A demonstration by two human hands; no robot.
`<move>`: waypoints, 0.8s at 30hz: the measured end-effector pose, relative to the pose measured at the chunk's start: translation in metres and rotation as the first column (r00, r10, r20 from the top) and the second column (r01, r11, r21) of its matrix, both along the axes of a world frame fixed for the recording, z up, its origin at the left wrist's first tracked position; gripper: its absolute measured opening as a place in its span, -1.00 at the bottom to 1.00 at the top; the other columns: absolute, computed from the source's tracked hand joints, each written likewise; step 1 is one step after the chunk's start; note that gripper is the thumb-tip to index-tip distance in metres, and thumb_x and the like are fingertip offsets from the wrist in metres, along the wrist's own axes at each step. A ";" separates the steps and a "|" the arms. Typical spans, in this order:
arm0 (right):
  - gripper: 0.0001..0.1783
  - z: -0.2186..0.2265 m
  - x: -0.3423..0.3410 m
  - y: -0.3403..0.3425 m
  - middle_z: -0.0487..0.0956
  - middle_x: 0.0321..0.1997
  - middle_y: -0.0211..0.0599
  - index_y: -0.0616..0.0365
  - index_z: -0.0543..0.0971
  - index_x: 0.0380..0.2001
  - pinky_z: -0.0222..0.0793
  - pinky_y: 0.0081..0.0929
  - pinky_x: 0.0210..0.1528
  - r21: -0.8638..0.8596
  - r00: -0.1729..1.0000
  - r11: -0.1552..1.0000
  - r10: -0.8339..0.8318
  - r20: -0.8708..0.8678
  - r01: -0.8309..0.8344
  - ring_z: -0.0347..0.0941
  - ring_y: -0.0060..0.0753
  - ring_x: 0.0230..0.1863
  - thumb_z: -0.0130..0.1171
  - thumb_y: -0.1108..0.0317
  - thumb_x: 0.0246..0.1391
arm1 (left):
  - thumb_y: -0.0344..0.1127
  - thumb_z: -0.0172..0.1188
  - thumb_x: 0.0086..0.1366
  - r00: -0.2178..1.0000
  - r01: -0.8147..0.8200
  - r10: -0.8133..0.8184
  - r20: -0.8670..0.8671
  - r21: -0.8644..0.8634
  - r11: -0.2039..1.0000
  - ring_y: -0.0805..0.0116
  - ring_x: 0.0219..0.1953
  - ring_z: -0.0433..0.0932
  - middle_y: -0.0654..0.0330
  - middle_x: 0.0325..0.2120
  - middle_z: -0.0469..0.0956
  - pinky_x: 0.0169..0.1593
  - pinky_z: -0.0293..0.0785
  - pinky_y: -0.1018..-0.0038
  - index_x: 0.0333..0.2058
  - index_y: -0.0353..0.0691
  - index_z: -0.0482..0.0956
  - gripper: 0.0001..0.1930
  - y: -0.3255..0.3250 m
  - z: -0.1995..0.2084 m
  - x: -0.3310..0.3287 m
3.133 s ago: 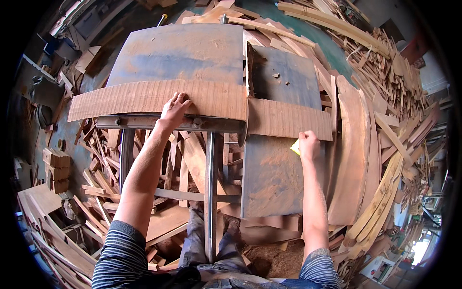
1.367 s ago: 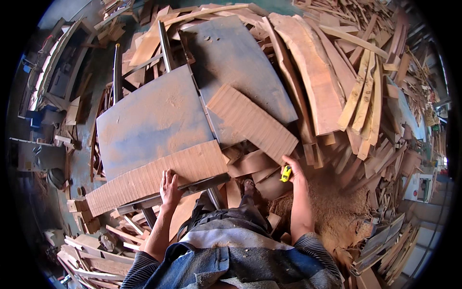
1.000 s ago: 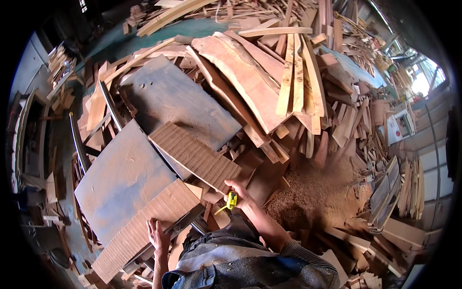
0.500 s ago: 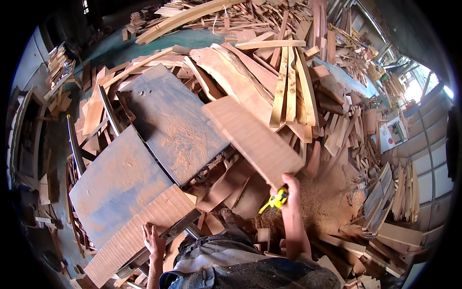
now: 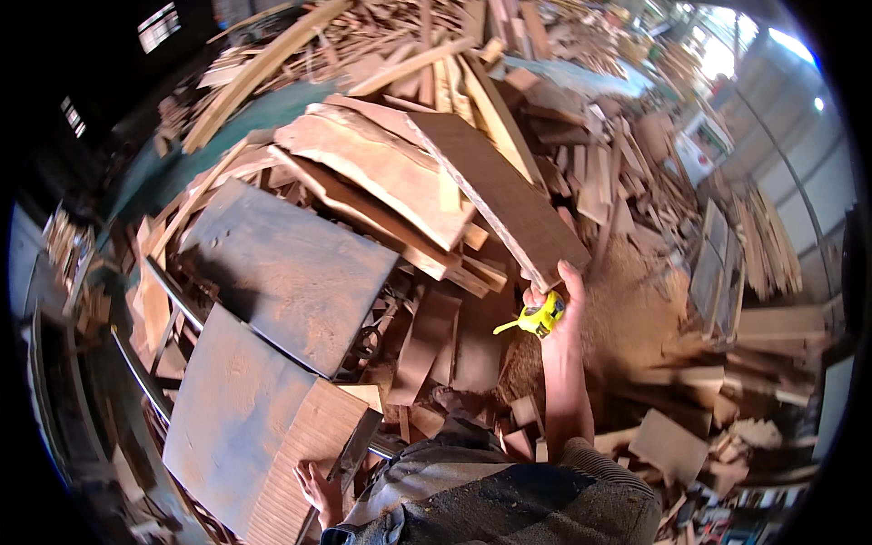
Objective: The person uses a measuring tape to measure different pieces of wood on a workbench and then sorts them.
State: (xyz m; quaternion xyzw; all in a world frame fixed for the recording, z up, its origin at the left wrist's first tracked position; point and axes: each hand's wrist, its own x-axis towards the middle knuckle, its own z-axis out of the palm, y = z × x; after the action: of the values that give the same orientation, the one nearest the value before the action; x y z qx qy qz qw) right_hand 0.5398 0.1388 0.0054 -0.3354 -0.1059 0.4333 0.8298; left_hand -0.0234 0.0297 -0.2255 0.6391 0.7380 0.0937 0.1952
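Note:
My right hand [image 5: 567, 304] grips the near end of a long brown wooden board [image 5: 500, 186]. The board is raised and tilted, its rough pale edge showing. A yellow tape measure [image 5: 541, 314] is held in the same hand, against the palm below the board's end. My left hand [image 5: 320, 490] is open, its fingers lying on a board with a ribbed, saw-marked face [image 5: 295, 463]. That ribbed board rests along the near edge of a grey metal machine table [image 5: 227, 391] dusted with sawdust.
A second grey metal table panel [image 5: 291, 259] adjoins the first, with sawdust on it. Beyond lie wide light planks [image 5: 372, 168] and a big heap of offcuts [image 5: 590, 173]. A sawdust pile [image 5: 636, 300] lies on the right. Scrap boards [image 5: 427, 345] surround my feet.
My right hand has lifted the long board higher and turned it more on edge. The view has swung to the right. My left hand stays on the ribbed board.

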 end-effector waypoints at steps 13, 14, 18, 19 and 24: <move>-0.72 -0.068 0.034 -0.191 0.64 -0.37 -0.25 0.12 0.56 -0.21 0.38 -0.49 -0.52 -0.409 0.862 0.768 -0.493 0.113 0.493 0.44 -0.49 -0.61 0.21 0.15 0.16 | -0.16 0.44 0.00 0.959 0.240 -0.245 -0.141 -0.050 0.970 -0.31 0.21 0.27 -0.28 0.12 0.30 0.27 0.26 -0.03 -0.03 -0.46 0.43 -0.36 0.009 0.010 -0.006; -0.73 -0.081 0.037 -0.192 0.63 -0.37 -0.28 0.13 0.56 -0.21 0.39 -0.49 -0.53 -0.475 0.846 0.714 -0.511 0.150 0.515 0.44 -0.48 -0.61 0.22 0.18 0.15 | -0.13 0.44 -0.01 0.966 0.204 -0.207 -0.155 -0.040 0.978 -0.31 0.21 0.26 -0.28 0.12 0.30 0.27 0.26 -0.03 -0.04 -0.46 0.43 -0.35 0.005 0.019 0.000; -0.81 -0.177 0.055 -0.246 0.59 -0.44 -0.34 0.12 0.60 -0.31 0.48 -0.42 -0.53 -0.660 0.782 0.497 -0.580 0.229 0.563 0.50 -0.41 -0.57 0.26 0.24 0.11 | -0.09 0.45 -0.05 0.969 0.182 -0.187 -0.162 -0.044 0.982 -0.32 0.22 0.25 -0.28 0.12 0.31 0.27 0.23 -0.04 -0.08 -0.43 0.45 -0.35 0.016 0.022 0.020; -0.82 -0.171 0.044 -0.240 0.61 -0.46 -0.30 0.13 0.61 -0.36 0.51 -0.39 -0.52 -0.684 0.765 0.518 -0.638 0.091 0.514 0.54 -0.35 -0.55 0.27 0.25 0.10 | -0.10 0.46 -0.06 0.971 0.172 -0.176 -0.162 -0.039 0.984 -0.32 0.21 0.25 -0.27 0.12 0.32 0.27 0.24 -0.04 -0.09 -0.43 0.45 -0.35 0.014 0.020 0.016; -0.86 -0.264 0.014 -0.299 0.59 -0.46 -0.24 0.14 0.57 -0.37 0.55 -0.22 -0.53 -0.760 0.688 0.500 -0.719 -0.096 0.416 0.55 -0.20 -0.54 0.27 0.31 0.08 | -0.12 0.47 -0.10 0.962 0.228 -0.226 -0.153 -0.002 0.974 -0.31 0.20 0.26 -0.26 0.09 0.32 0.26 0.24 -0.04 -0.12 -0.42 0.45 -0.36 0.012 -0.002 -0.005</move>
State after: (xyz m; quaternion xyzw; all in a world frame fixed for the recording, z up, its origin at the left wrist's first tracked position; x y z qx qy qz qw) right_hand 0.5539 -0.1605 -0.2586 -0.5354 0.3542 0.1924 0.7422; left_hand -0.0284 0.0417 -0.2273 0.7263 0.6719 0.0277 0.1427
